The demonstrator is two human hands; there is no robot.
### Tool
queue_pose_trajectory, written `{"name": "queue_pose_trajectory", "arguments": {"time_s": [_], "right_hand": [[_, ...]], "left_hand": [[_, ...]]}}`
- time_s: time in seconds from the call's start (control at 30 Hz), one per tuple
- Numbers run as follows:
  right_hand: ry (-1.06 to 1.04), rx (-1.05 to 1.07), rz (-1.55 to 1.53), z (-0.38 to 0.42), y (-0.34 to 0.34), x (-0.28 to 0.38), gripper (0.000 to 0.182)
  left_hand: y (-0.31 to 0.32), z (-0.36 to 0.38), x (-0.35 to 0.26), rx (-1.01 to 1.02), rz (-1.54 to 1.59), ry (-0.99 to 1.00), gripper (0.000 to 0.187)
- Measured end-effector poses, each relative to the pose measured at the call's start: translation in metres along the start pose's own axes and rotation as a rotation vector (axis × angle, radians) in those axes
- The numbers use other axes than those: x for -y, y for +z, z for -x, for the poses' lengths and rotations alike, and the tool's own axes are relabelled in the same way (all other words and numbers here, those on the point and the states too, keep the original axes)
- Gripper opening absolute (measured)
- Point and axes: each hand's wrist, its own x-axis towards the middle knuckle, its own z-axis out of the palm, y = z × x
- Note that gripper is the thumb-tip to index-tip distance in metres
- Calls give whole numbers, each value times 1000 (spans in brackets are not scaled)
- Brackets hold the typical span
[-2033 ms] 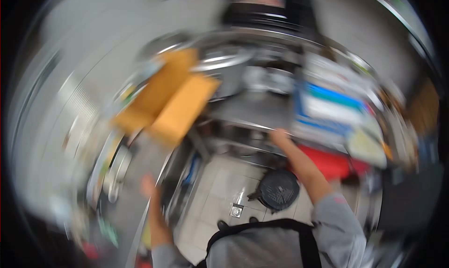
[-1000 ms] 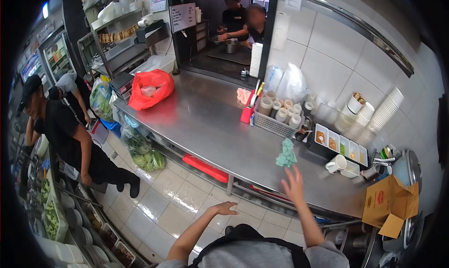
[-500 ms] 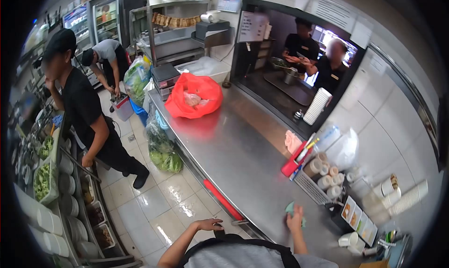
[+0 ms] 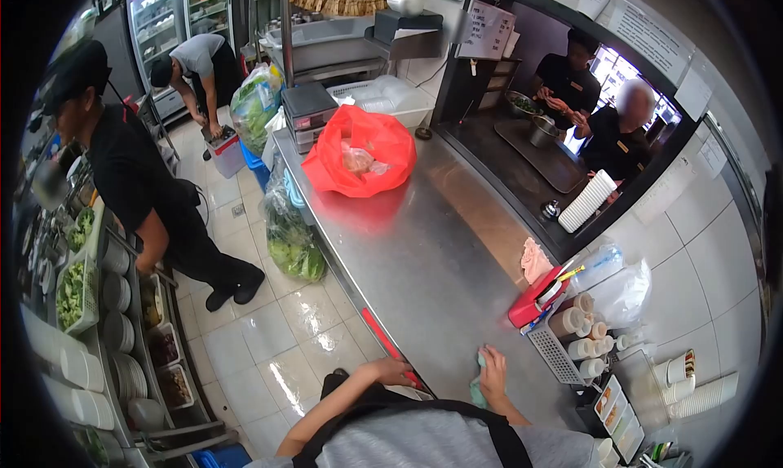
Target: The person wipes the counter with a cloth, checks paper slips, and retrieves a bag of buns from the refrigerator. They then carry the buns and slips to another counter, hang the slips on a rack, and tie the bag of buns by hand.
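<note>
Green cloth [image 4: 476, 392] is now under your R hand [image 4: 493, 375], fingers curled over it, holding it on the steel counter [image 4: 444, 276]; approx 1 sec ago they're just short of it. L hand [image 4: 390, 372], fingers loose, is nr the counter's front edge, so only R moves the cloth.

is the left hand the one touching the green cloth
No, the right hand touches the green cloth, while the left hand is by the counter's edge.
</note>
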Motion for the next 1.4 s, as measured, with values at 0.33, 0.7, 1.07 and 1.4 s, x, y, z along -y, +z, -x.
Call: {"name": "queue_pose_trajectory", "arguments": {"time_s": [0.33,0.7,1.07,1.4], "right_hand": [[-21,-158,-139,-148,80,69,23],[13,-464,-42,-276,111,93,29],[42,-463,91,-286,124,74,20],[107,-406,68,-289,134,66,20]], "left_hand": [[-52,27,-20,-35,95,-17,64],[-96,52,20,-21,203,26,67],[-95,38,16,82,68,51,65],[-132,67,46,67,113,26,67]]}}
